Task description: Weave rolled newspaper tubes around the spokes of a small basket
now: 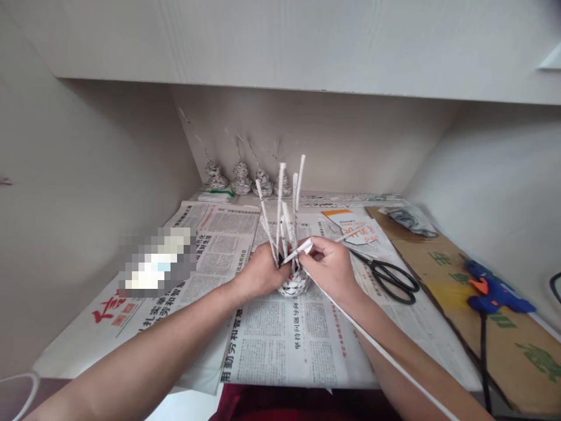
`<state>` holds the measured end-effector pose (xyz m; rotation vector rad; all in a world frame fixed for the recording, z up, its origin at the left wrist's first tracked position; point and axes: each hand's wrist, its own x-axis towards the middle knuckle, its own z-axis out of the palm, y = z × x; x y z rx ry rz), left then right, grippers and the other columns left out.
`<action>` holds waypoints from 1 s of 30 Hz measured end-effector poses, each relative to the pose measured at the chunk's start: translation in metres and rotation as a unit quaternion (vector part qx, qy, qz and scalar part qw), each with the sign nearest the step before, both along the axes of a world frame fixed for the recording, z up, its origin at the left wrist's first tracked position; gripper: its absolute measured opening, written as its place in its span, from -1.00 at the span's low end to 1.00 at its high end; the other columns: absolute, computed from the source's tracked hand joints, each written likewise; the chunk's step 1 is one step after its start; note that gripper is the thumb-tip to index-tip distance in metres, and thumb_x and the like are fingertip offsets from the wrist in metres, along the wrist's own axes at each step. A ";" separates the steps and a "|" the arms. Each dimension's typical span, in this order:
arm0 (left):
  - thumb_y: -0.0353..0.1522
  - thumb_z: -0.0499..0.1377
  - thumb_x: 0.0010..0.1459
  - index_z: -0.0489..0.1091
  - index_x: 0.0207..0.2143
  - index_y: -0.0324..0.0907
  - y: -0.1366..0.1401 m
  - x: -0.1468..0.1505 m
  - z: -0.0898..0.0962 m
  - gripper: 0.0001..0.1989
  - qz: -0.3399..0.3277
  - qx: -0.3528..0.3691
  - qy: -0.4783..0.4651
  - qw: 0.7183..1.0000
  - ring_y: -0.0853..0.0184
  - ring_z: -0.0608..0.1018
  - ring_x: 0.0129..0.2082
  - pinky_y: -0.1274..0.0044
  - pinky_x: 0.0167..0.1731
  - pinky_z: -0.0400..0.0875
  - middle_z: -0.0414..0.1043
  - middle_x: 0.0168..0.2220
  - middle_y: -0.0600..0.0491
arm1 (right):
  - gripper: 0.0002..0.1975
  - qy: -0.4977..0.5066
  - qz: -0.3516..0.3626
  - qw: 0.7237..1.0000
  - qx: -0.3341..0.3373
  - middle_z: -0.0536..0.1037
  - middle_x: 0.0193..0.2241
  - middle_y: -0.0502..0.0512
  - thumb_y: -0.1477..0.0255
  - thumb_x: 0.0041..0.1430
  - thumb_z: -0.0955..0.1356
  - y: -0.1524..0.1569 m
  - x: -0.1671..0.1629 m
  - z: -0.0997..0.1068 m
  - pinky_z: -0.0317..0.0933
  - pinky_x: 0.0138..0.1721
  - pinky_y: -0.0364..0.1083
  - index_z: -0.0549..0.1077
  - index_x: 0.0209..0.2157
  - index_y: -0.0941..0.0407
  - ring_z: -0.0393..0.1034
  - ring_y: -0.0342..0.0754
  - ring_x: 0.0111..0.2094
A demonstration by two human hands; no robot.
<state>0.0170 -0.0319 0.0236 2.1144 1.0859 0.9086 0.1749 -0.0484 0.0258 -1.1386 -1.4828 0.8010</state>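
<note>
A small woven paper basket (294, 286) sits on the newspaper in front of me, with several rolled paper tubes (280, 204) standing up from it. My left hand (265, 272) is closed around its left side, at the base of the upright tubes. Pinched in my right hand (331, 263) is a rolled paper tube (298, 250) that crosses in front of the uprights. A long thin white strand (377, 345) runs from beside my right fingers down along the right forearm. My fingers partly hide the weave.
Newspaper sheets (272, 345) cover the table. Black-handled scissors (394, 280) and cut paper pieces (355, 227) lie right, beside cardboard (438, 275) bearing a blue glue gun (495, 292) and a plastic bag (409, 221). Several woven pieces (241, 180) stand at the back wall, below an overhanging panel (280, 47).
</note>
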 end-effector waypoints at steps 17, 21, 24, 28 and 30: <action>-0.49 0.14 0.04 0.46 -0.41 -0.22 0.003 -0.001 -0.002 -0.90 -0.015 -0.032 -0.045 0.998 0.36 0.52 -0.40 0.57 -0.36 0.38 0.51 -0.44 0.07 | -0.86 0.122 0.075 0.988 -0.054 0.59 -0.45 0.04 0.35 0.01 0.44 0.004 0.005 0.002 0.35 -0.40 -0.13 0.51 -0.36 0.10 0.48 -0.09 -0.44; -0.50 0.13 0.01 0.48 -0.38 -0.22 0.010 -0.007 -0.002 -0.86 0.058 -0.043 -0.054 0.996 0.31 0.56 -0.34 0.53 -0.27 0.42 0.55 -0.40 0.05 | -0.79 0.087 -0.014 0.991 -0.099 0.57 -0.45 0.03 0.27 0.03 0.41 0.019 0.018 -0.006 0.20 -0.58 -0.17 0.48 -0.34 0.10 0.41 -0.12 -0.53; -0.49 0.14 -0.03 0.49 -0.37 -0.22 0.016 -0.012 0.002 -0.84 0.132 -0.032 -0.041 0.990 0.27 0.57 -0.32 0.52 -0.28 0.43 0.57 -0.37 0.04 | -0.82 -0.057 0.002 0.987 -0.151 0.44 -0.65 -0.07 0.27 0.05 0.38 0.022 0.025 -0.013 0.06 -0.65 -0.18 0.42 -0.46 0.09 0.22 -0.19 -0.68; -0.48 0.14 -0.04 0.49 -0.38 -0.20 0.022 -0.017 0.004 -0.83 0.190 -0.006 -0.053 0.980 0.28 0.58 -0.34 0.54 -0.31 0.43 0.57 -0.39 0.07 | -0.74 -0.249 0.170 0.926 -0.226 0.36 -0.71 -0.09 0.30 0.13 0.33 0.005 0.020 -0.007 -0.05 -0.66 -0.20 0.40 -0.58 0.11 0.15 -0.23 -0.71; -0.49 0.12 -0.05 0.49 -0.38 -0.20 0.023 -0.019 0.004 -0.82 0.182 0.002 -0.059 0.982 0.30 0.58 -0.34 0.55 -0.30 0.43 0.57 -0.40 0.08 | -0.75 -0.236 0.258 0.909 -0.225 0.35 -0.69 -0.10 0.31 0.16 0.32 -0.006 0.012 -0.002 -0.03 -0.64 -0.21 0.40 -0.54 0.11 0.16 -0.24 -0.68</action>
